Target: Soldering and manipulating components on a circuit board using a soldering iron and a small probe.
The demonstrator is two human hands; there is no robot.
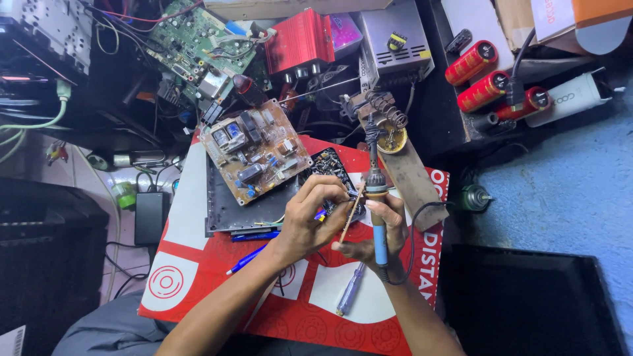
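While both hands grip, the soldering iron (378, 217) stands lengthwise (tip away) — small board (351, 214) alongside.

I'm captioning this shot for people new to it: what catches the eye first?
At centre, the right hand grips a blue soldering iron beside a small board held edge-on by the left hand, over a red and white mat. Behind lies a brown circuit board; three red capacitors sit top right.
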